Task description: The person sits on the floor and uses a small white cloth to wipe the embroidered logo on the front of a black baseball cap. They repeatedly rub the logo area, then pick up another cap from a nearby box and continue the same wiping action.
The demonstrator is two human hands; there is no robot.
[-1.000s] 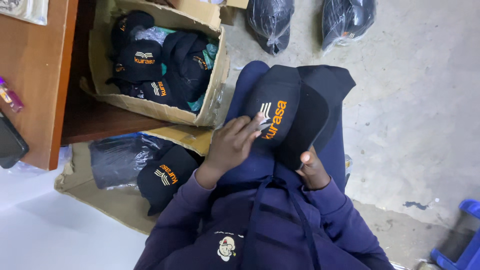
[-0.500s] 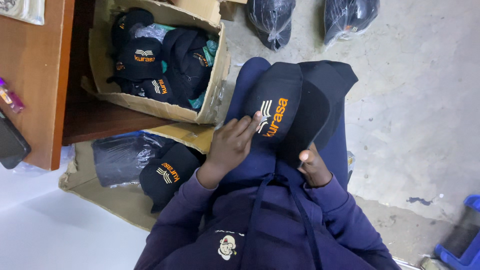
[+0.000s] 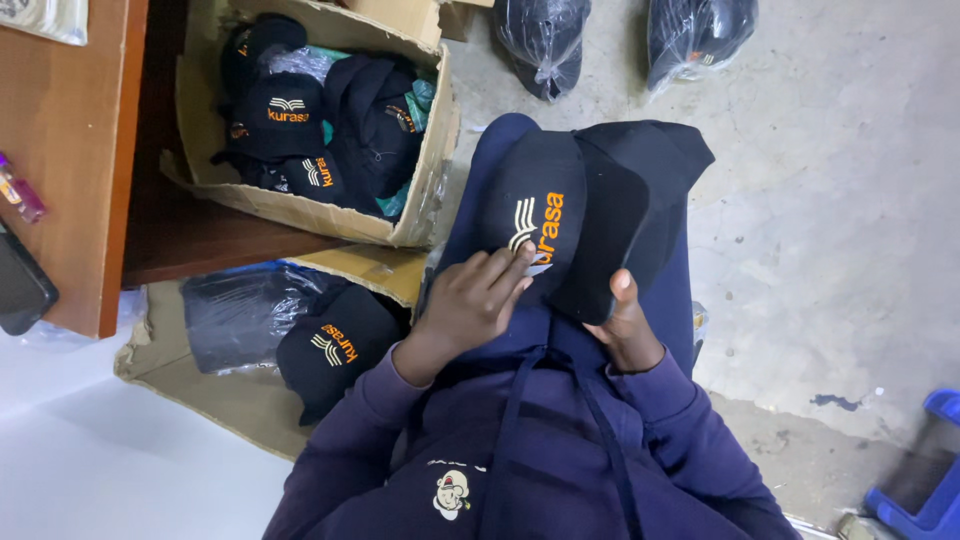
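A black cap (image 3: 560,215) with an orange and white embroidered logo rests on my lap, over my dark blue trousers. My left hand (image 3: 470,305) lies on the cap's front, fingertips touching the logo. My right hand (image 3: 625,330) grips the cap's brim from below, thumb up along the brim edge. A second black piece, maybe another cap (image 3: 665,170), lies under it on my right thigh.
A torn cardboard box (image 3: 425,190) full of black caps stands at my left on a low wooden shelf. A loose cap (image 3: 335,345) and a plastic-wrapped bundle (image 3: 235,315) lie on flattened cardboard. Two black plastic bags (image 3: 545,40) sit on the concrete floor ahead. A blue crate (image 3: 925,480) is at the lower right.
My hands and the cap have barely moved; my left fingers shifted slightly over the logo.
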